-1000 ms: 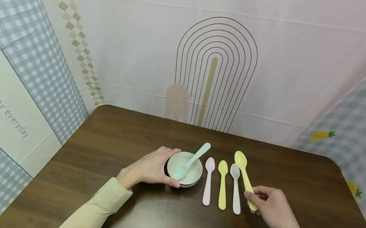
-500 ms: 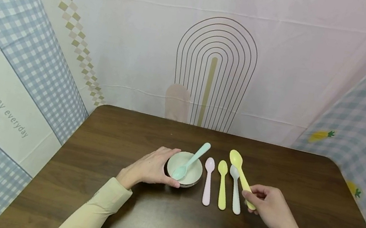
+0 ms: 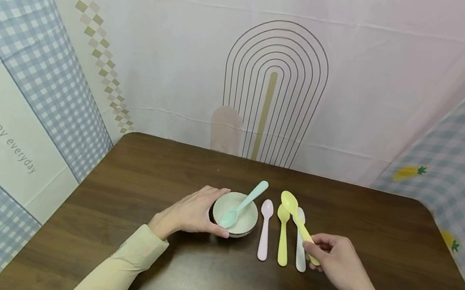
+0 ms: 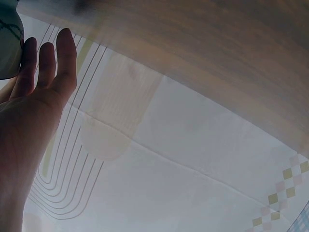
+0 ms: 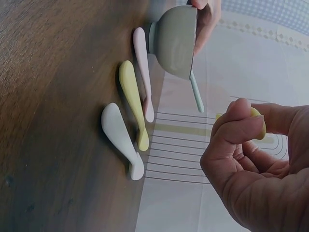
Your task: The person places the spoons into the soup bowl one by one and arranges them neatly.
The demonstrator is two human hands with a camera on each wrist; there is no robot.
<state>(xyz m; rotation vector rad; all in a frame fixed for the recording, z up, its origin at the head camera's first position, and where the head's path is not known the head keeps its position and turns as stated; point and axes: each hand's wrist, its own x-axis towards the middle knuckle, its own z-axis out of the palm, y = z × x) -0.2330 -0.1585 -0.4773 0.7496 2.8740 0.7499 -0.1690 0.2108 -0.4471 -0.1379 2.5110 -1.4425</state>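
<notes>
My left hand (image 3: 191, 212) holds a small round bowl (image 3: 247, 223) by its side, thumb at the front and fingers round the back. A mint-green spoon (image 3: 250, 197) leans inside it, handle over the rim. My right hand (image 3: 335, 261) pinches the handle end of a yellow spoon (image 3: 301, 224). That spoon is raised over the table, its bowl end pointing far left. Below it lie a second yellow spoon (image 3: 283, 243) and a white spoon (image 3: 301, 258), both partly covered by it in the head view. A pink spoon (image 3: 264, 232) lies beside the bowl.
The three lying spoons form a row on the dark wooden table (image 3: 209, 285), handles toward me. Behind the table hangs a pale patterned cloth (image 3: 172, 63). Checked cloth (image 3: 455, 167) borders the right side, with more on the left.
My right hand has moved slightly left with the yellow spoon. The spoon's bowl end has swung left, from above the white spoon to above the lying yellow one. My left hand stays on the bowl.
</notes>
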